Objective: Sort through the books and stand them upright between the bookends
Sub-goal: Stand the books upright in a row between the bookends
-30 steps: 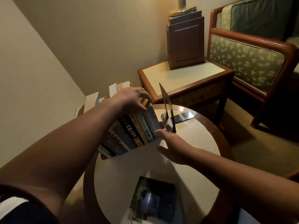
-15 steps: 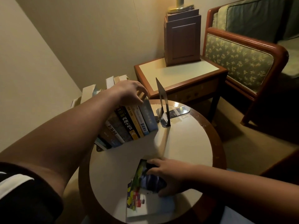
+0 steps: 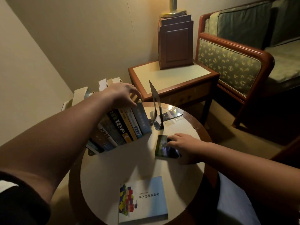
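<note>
A row of several books (image 3: 123, 125) stands leaning left on the round table (image 3: 103, 172). My left hand (image 3: 120, 95) rests on their top edges, fingers curled over them. A thin metal bookend (image 3: 156, 106) stands upright just right of the row, a small gap between. My right hand (image 3: 181, 145) grips a dark-covered book (image 3: 164, 146), tilted up off the table in front of the bookend. A light blue book (image 3: 142, 200) with a colourful block picture lies flat near the table's front edge. The left bookend is hidden behind the books.
A square side table (image 3: 170, 77) with a wooden lamp base (image 3: 175, 43) stands behind the round table. An armchair (image 3: 235, 62) with green patterned upholstery sits at the right. Walls close in at the left and back.
My right hand left the bookend, dropped to the stack at the front, picked up the dark book and carried it toward the bookend, uncovering the light blue book. My left hand stayed on the row.
</note>
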